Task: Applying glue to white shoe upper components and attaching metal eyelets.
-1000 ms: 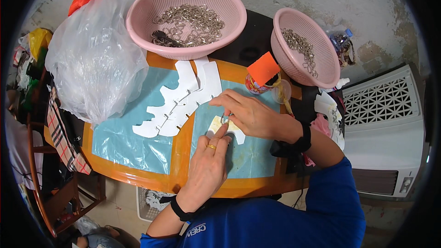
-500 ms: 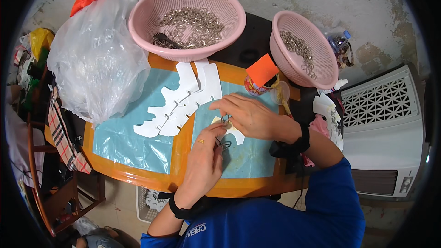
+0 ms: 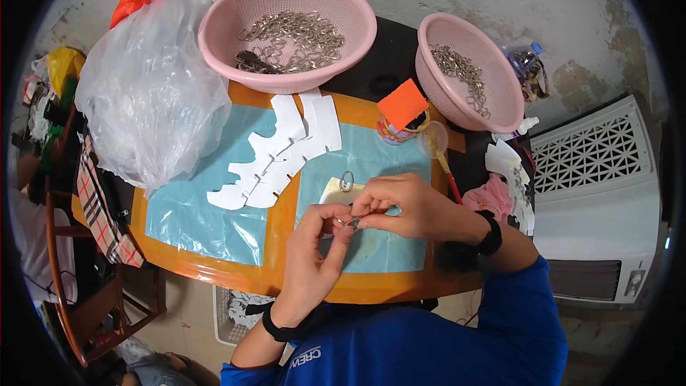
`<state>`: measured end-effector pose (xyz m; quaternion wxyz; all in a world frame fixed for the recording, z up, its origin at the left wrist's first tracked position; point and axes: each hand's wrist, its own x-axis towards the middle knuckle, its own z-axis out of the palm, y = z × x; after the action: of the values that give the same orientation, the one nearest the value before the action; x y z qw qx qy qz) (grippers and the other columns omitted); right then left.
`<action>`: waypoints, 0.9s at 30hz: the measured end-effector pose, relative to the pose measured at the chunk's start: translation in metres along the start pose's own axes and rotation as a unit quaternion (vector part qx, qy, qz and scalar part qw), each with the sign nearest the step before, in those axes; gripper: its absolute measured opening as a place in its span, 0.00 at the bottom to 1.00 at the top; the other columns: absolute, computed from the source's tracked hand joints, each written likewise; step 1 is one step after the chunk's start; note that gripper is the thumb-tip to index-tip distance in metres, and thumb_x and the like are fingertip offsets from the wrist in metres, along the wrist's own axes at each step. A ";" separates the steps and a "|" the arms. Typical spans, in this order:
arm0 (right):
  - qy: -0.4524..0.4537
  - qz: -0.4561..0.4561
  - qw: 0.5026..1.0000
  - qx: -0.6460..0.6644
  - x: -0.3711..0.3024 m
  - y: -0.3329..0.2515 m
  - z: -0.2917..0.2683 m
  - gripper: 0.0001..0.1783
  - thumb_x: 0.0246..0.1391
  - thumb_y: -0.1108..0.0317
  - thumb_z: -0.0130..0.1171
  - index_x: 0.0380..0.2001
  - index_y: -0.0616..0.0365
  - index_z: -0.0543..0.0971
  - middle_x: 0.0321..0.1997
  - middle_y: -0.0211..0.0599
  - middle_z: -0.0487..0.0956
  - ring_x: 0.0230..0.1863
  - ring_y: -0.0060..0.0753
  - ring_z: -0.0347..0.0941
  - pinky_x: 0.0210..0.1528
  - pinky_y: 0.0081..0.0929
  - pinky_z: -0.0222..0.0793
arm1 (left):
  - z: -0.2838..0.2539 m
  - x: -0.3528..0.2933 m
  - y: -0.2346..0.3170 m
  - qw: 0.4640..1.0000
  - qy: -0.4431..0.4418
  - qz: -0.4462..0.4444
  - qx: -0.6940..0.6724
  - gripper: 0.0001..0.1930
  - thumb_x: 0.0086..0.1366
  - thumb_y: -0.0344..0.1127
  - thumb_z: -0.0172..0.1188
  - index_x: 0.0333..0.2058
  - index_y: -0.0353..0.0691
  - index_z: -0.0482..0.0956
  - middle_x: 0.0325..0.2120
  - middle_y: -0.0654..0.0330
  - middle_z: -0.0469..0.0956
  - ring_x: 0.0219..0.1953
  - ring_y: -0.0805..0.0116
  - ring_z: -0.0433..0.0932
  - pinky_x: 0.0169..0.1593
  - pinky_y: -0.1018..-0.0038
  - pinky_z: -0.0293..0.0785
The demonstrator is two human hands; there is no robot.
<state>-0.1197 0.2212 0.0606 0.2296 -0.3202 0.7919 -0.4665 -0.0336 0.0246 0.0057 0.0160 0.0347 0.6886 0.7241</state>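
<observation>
My left hand (image 3: 314, 246) and my right hand (image 3: 418, 209) meet over the blue sheet near the table's front. Their fingertips pinch a small silvery metal buckle (image 3: 349, 223), one hand on each side of it; the fingers partly cover its shape. Just beyond them, an oval metal ring (image 3: 346, 181) rests at a pale, cream-white piece (image 3: 333, 190), mostly hidden by my hands. To the left lie overlapping white cut-out sheets (image 3: 275, 164) with notched edges and small slits. A tin (image 3: 391, 134) with an orange card (image 3: 405, 105) over it stands behind my right hand.
Two pink baskets hold metal buckles: a large one (image 3: 361, 50) at the back and another (image 3: 509, 89) at the right. A big clear plastic bag (image 3: 150, 93) fills the back left. A brush (image 3: 451, 180) and pink cloth (image 3: 491, 196) lie right of the tin; a white appliance (image 3: 600, 221) stands beyond.
My right hand has drawn back from the pale piece toward me and to the right. A metal ring now shows there uncovered, and both hands pinch a buckle nearer to me.
</observation>
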 end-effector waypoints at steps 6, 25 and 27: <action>0.043 0.008 0.996 -0.081 -0.008 0.008 -0.030 0.04 0.53 0.75 0.65 0.32 0.64 0.81 0.28 0.38 0.81 0.31 0.34 0.77 0.37 0.30 0.71 | 0.007 -0.006 0.010 0.982 -0.044 0.053 0.177 0.10 0.65 0.25 0.67 0.44 0.35 0.79 0.36 0.56 0.79 0.36 0.64 0.80 0.39 0.72 0.76; -0.044 0.011 0.983 -0.177 0.033 0.049 -0.034 0.04 0.52 0.72 0.61 0.28 0.60 0.82 0.35 0.42 0.77 0.41 0.48 0.75 0.48 0.39 0.67 | 0.040 -0.001 -0.011 0.858 -0.124 0.196 0.459 0.26 0.58 0.22 0.56 0.57 0.19 0.70 0.61 0.40 0.69 0.45 0.55 0.77 0.53 0.65 0.78; -0.042 0.000 0.984 -0.172 0.034 0.049 -0.034 0.04 0.52 0.72 0.61 0.28 0.61 0.82 0.34 0.42 0.77 0.40 0.48 0.75 0.48 0.39 0.67 | 0.040 -0.001 -0.009 0.850 -0.135 0.192 0.472 0.27 0.59 0.22 0.55 0.58 0.17 0.70 0.61 0.39 0.69 0.45 0.56 0.77 0.53 0.66 0.77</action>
<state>-0.1803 0.2344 0.0306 0.2042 -0.3740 0.8501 -0.3094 -0.0296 0.0652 -0.0017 -0.0491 0.2673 0.9181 0.2884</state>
